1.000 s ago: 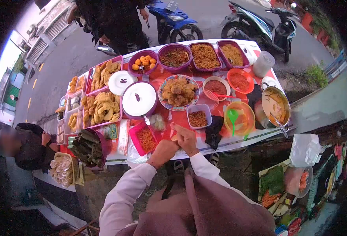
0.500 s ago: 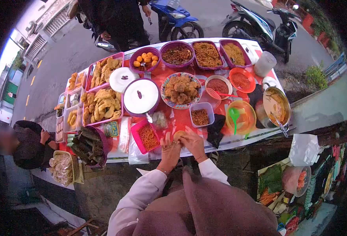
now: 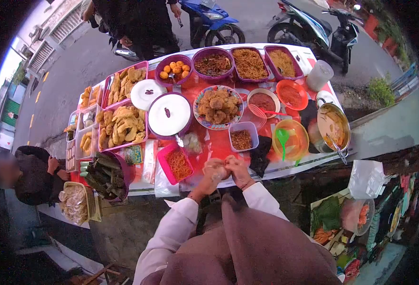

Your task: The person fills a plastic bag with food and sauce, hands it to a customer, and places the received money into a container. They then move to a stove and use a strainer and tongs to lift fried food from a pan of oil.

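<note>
Left hand (image 3: 212,174) and right hand (image 3: 239,172) meet, any held item indiscernible; pink noodle tray (image 3: 165,167) lies at nine o'clock, translucent tub (image 3: 242,126) at one.

daylight on the grey road (image 3: 76,80) here, yellow dashes (image 3: 38,97) lining the left, pale building (image 3: 69,21) beyond, green bush (image 3: 380,91) out right, long table (image 3: 290,173) spanning the middle!

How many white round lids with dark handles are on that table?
2: one lid sits left of the patterned plate; the other lid is just beyond it, further left. More could be hidden.
</note>
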Demonstrator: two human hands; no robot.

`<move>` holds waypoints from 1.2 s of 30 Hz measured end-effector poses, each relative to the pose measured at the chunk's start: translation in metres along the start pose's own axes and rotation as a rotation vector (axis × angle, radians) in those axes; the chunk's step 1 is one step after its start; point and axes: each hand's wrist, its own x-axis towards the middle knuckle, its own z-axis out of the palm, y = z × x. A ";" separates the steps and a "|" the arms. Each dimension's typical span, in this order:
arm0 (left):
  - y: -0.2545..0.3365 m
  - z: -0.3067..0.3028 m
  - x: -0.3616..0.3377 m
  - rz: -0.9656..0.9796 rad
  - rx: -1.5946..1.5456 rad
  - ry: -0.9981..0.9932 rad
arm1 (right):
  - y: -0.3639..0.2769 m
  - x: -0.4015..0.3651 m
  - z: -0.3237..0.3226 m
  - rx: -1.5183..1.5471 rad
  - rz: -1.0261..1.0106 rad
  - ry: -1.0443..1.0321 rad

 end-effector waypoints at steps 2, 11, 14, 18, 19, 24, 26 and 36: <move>-0.026 0.022 -0.001 -0.302 -0.852 0.270 | 0.002 -0.001 -0.005 0.147 -0.086 0.132; 0.001 -0.010 0.012 -0.641 -1.171 0.239 | -0.046 -0.057 0.003 -0.050 -0.148 -0.194; -0.020 0.018 -0.002 -0.324 -0.641 0.240 | -0.050 -0.030 0.007 0.370 0.066 -0.189; 0.056 -0.024 -0.001 -0.296 -1.001 0.136 | -0.031 0.012 0.035 -0.533 -0.451 0.030; 0.050 -0.023 -0.006 -0.254 -0.739 0.040 | -0.027 0.019 0.037 -0.862 -0.718 0.130; 0.008 -0.042 -0.019 -0.368 -0.718 -0.046 | -0.031 0.006 0.021 -0.902 -0.496 -0.012; 0.005 -0.065 -0.004 -0.576 -0.503 -0.271 | -0.024 -0.002 0.022 -0.937 -0.452 -0.120; -0.006 -0.034 -0.001 -0.293 -0.594 0.272 | -0.017 -0.004 0.033 -1.075 -0.529 -0.023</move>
